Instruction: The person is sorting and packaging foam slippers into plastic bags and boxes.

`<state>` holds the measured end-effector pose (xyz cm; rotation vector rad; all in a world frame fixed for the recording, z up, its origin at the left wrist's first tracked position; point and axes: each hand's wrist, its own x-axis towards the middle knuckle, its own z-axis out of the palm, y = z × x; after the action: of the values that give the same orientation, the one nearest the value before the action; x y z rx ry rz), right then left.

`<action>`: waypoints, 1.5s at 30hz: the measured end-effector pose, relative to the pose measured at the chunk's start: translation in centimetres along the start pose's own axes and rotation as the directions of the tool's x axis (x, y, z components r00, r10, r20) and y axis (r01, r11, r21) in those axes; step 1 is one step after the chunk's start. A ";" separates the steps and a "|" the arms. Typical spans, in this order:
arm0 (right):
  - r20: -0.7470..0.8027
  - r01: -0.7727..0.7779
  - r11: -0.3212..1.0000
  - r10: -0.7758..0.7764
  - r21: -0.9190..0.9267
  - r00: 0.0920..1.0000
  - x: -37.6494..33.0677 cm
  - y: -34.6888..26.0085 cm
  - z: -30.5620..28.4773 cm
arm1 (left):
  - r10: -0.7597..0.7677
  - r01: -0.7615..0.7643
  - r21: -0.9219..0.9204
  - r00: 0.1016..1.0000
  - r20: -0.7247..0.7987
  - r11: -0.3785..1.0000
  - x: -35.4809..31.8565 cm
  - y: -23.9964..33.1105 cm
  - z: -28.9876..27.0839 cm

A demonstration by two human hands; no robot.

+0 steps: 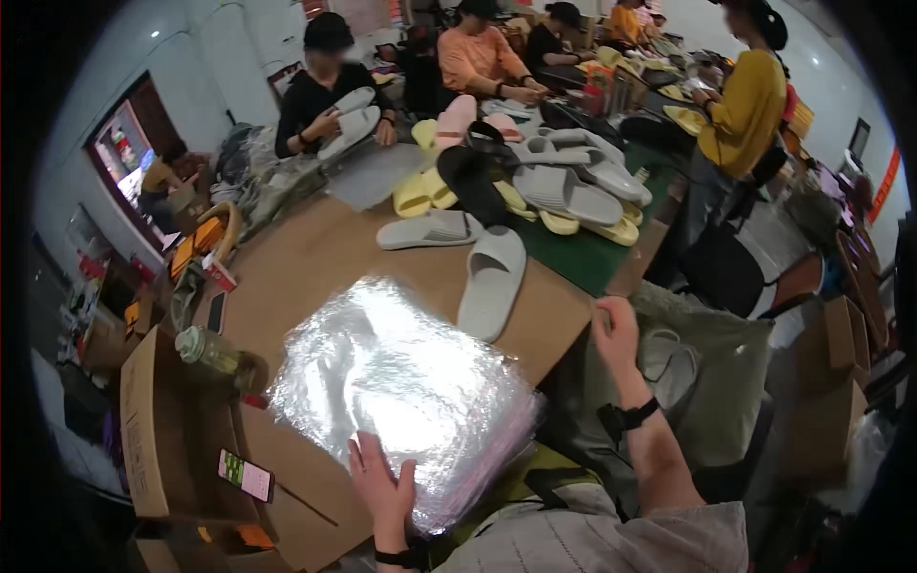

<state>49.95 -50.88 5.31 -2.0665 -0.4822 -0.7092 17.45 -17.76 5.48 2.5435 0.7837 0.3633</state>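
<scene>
My left hand [384,485] lies with its fingers stretched out on the near edge of a thick stack of shiny clear plastic bags [401,372]. At the table's right edge, above an open sack [707,382], my right hand [616,332] has its fingers curled in; nothing shows in them. Beyond the bags lie two grey slide slippers, one pointing toward me [492,285] and one lying sideways [432,230]. A grey slipper [669,361] shows inside the sack.
A heap of grey, yellow, pink and black slippers [564,194] covers the far part of the cardboard-topped table [277,258]. At left are a phone [245,476], a bottle [206,350] and an open carton [177,439]. A co-worker [334,105] across holds grey slippers; another person [745,105] stands at right.
</scene>
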 end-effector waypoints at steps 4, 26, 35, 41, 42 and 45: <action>0.279 0.008 0.994 -0.038 0.108 0.959 3.8 -5.7 7.9 | 0.053 -0.055 -0.049 0.998 -0.035 0.997 0.3 -0.4 0.5; 0.199 0.231 0.973 -0.224 -0.013 0.954 9.8 -11.6 17.1 | 0.100 -0.106 -0.045 0.988 -0.118 0.993 -0.9 -2.6 1.3; 0.049 0.361 0.848 -0.411 0.389 0.910 9.9 -21.9 6.2 | 0.074 -0.078 -0.044 0.994 -0.086 0.996 -0.1 -2.1 0.7; 0.190 0.073 0.754 -0.256 0.653 0.948 6.7 -25.8 2.1 | 0.070 -0.073 -0.039 0.996 -0.063 0.997 -0.1 -1.8 0.8; 0.183 0.075 0.751 -0.255 0.657 0.949 6.6 -25.7 2.2 | 0.074 -0.077 -0.033 0.995 -0.066 0.997 -0.2 -1.9 1.1; 0.288 0.107 0.806 -0.328 0.582 0.900 6.5 -26.4 3.4 | 0.075 -0.079 -0.057 0.995 -0.064 0.995 -0.2 -1.9 0.7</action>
<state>40.89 -33.24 24.17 -1.5898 -1.0374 -0.2385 16.63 -16.74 3.91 2.5228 0.6881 0.4856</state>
